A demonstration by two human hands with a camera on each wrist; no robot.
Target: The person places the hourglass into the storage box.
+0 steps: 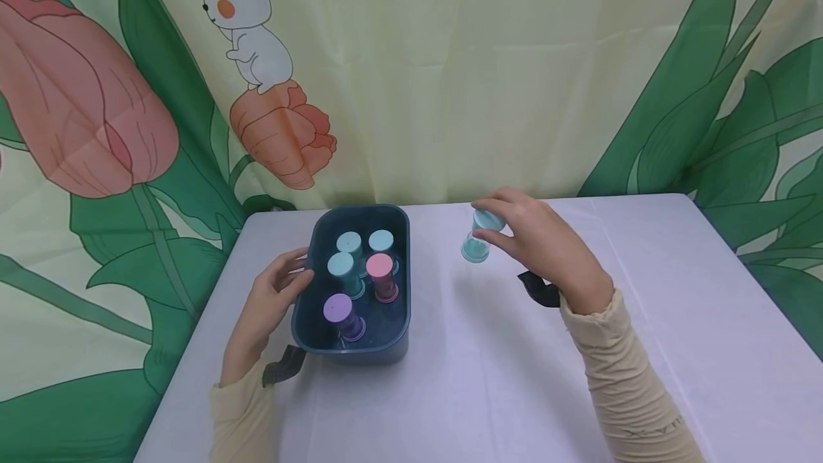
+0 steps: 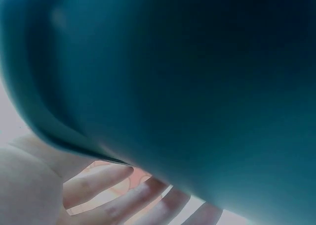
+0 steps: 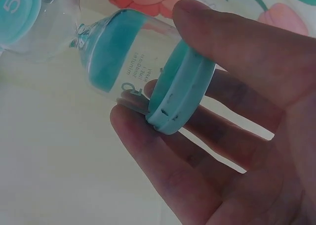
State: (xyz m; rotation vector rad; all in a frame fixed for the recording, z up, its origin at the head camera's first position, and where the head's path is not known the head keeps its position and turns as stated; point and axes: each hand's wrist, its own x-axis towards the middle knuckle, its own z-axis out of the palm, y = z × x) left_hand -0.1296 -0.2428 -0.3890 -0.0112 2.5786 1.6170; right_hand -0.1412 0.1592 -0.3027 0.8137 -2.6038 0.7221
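In the head view my right hand [image 1: 530, 241] pinches a teal sand timer [image 1: 476, 251] by its upper cap, right of a dark blue bin [image 1: 298, 327]. The right wrist view shows thumb and fingers around the timer's teal cap [image 3: 182, 94], with teal sand [image 3: 113, 49] in the clear bulb beside the neck. Whether the timer's base touches the table is unclear. My left hand [image 1: 273, 299] rests against the bin's left side, its fingers [image 2: 123, 205] extended along the outer wall in the left wrist view. Inside the bin stand several teal timers [image 1: 341, 265], a pink timer [image 1: 381, 270] and a purple timer [image 1: 341, 311].
A white cloth covers the table [image 1: 489, 391]. Behind its far edge hangs a curtain [image 1: 450, 91] printed with flowers, leaves and a rabbit. Black straps [image 1: 541, 290] sit at both wrists.
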